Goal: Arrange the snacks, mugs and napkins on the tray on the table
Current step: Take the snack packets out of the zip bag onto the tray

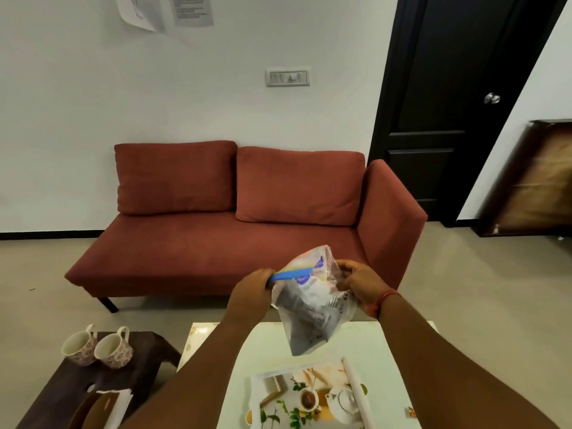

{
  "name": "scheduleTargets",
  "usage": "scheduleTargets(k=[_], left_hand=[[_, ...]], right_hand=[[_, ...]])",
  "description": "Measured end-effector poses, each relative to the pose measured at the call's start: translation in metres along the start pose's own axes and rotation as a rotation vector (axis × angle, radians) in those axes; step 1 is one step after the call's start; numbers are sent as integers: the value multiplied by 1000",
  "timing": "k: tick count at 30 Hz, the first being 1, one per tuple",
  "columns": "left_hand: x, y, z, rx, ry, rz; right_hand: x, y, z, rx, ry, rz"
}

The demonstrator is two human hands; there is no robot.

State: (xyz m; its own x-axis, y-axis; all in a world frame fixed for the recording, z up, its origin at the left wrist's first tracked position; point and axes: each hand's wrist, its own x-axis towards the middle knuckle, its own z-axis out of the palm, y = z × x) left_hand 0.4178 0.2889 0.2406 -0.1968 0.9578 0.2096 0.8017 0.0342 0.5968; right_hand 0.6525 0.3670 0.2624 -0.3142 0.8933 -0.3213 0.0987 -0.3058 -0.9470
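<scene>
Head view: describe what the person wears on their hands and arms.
Both forearms are bare, with no sleeves in view, and neither the left hand nor the right hand wears a glove. The one thing worn is a red thread band wrapped around the right wrist. No watch shows, and any rings are too small to tell.

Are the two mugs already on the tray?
No, both mugs stand on the dark side table to the left, apart from the tray on the white table.

Clear glossy plastic bag point(312, 308); matt cloth sofa point(235, 230).
</scene>
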Motion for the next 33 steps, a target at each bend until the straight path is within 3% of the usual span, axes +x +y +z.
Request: scheduleTargets(k=[4, 9, 14, 18, 23, 27, 33], left_hand=[[12, -10, -18, -41, 30, -87], [21, -11, -18, -97, -145, -126], [20, 7, -7, -238, -270, -330], [11, 28, 2, -633, -343, -513], [2, 44, 18, -917, -338, -642], [-2, 54, 31, -869, -239, -605], [-1, 68, 49, -784, -64, -573]], right_hand=[[22, 5, 17, -182, 254, -30], [28, 16, 49, -557, 456, -102], [8, 35, 90, -358, 321, -134], [-5, 39, 106, -264, 128, -158], [-17, 34, 91, -350, 159, -234], [-21, 32, 75, -465, 151, -269], [-24, 33, 61, -387, 173, -282]])
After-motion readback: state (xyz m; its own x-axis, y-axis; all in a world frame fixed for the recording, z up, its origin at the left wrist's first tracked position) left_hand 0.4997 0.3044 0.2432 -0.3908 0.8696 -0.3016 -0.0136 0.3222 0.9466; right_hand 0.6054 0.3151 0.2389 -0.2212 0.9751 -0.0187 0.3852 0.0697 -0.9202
